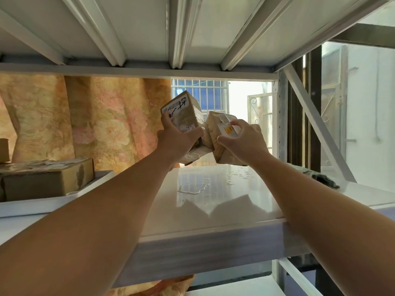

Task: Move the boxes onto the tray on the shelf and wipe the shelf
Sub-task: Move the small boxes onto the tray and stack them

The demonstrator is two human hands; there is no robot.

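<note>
Two small boxes are held in the air above the rear half of the shelf (pixel 213 212), one in each hand.

- The left hand (pixel 175 138) has its grip closed round the left box (pixel 188 112): the thumb is laid across the labelled face and the fingers are wrapped behind, out of sight.
- The right hand (pixel 245 142) has its grip closed on the right box (pixel 218 127): the thumb and forefinger are pinched at a yellow sticker and the rest of the fingers are hidden behind.
- Both boxes are tilted, with their long axes roughly upright. The tops are splayed apart and the lower ends are drawn close together. Whether they touch cannot be told.

Key relation: the tray (pixel 89 192) lies at the left end of the shelf, well to the left of both grips and lower. The left hand is judged the nearer, so a leftward and downward carry is called for. A larger carton (pixel 47 180) is already seated in the tray, and bare tray floor is seen only near its right rim.

Materials:
- The boxes are brown card wrapped in glossy clear tape, and a printed white label is carried by the left one. A slippery hold is to be expected.
- The tray is white, shallow and round-cornered.
- The shelf is a smooth white glossy board on a grey metal frame.
- Water (pixel 192 189) is pooled near the middle and beaded toward the rear right.
- A dark crumpled cloth (pixel 320 178) is left at the right edge. Wiping is judged not yet done.
</note>
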